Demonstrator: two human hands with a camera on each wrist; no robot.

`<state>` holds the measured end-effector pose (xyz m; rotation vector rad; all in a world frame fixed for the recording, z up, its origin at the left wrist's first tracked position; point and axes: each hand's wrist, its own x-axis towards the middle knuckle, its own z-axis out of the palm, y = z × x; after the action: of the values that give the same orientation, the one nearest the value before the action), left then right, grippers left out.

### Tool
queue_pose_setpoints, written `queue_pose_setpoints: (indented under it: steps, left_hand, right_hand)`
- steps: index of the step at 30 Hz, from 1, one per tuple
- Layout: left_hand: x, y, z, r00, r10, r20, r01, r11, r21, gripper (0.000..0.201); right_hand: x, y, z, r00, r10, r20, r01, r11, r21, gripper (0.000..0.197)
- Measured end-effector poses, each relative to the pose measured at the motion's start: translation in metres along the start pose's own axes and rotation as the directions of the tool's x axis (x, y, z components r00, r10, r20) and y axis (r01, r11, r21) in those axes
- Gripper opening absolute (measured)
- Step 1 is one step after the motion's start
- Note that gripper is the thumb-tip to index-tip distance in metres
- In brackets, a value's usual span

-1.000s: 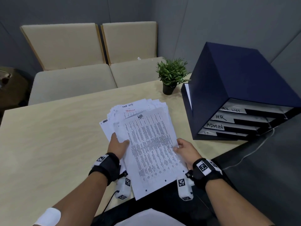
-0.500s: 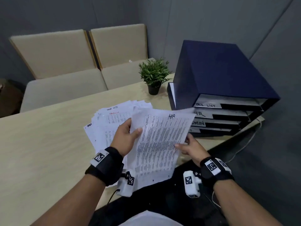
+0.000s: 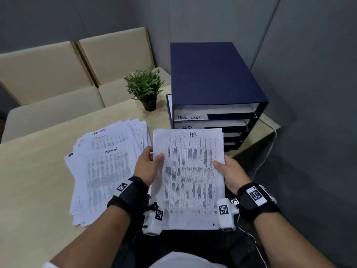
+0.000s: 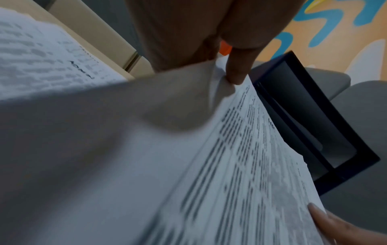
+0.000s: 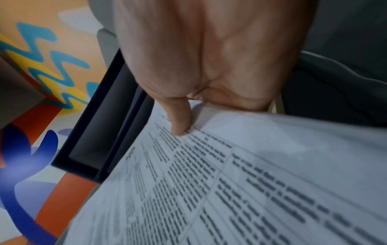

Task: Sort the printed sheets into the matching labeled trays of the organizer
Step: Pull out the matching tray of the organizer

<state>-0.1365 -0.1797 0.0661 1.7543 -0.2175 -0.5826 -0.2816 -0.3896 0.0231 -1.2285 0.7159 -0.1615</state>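
now | left hand (image 3: 147,167) grip, right hand (image 3: 230,174) grip: both pinching hr sheet (image 3: 190,178)

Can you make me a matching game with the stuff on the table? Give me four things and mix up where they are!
Things:
1. HR sheet
2. ADMIN sheet
3. potted plant
4. TASK LIST tray

Places:
A. top slot of the blue organizer
B. held up by the left hand and right hand
C. standing left of the organizer
D. top of the spread pile on the table

Pairs: 1-B, 2-D, 3-C, 4-A
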Motion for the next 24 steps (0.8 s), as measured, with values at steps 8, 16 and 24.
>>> queue_pose_setpoints:
  steps: [8, 16, 24]
  left_hand:
    - [-0.018, 0.001, 0.067, 0.997, -0.057, 0.05, 0.057, 0.998, 0.003, 0.026]
    - [-0.015, 0.014, 0.085, 0.999, -0.027, -0.021, 0.027, 1.0, -0.012, 0.03]
    - [-0.013, 0.012, 0.062, 0.99, -0.07, 0.123, 0.072, 0.997, -0.014, 0.021]
  right_hand:
    - [-0.009, -0.026, -0.053, 0.988, 0.01, -0.154, -0.008, 1.0, 0.011, 0.016]
    - [-0.028, -0.029, -0.068, 0.997, -0.006, -0.08, -0.006, 0.99, -0.143, 0.024]
    - [-0.027, -0.044, -0.048, 0.984, -0.021, -0.178, 0.013, 0.999, -0.049, 0.024]
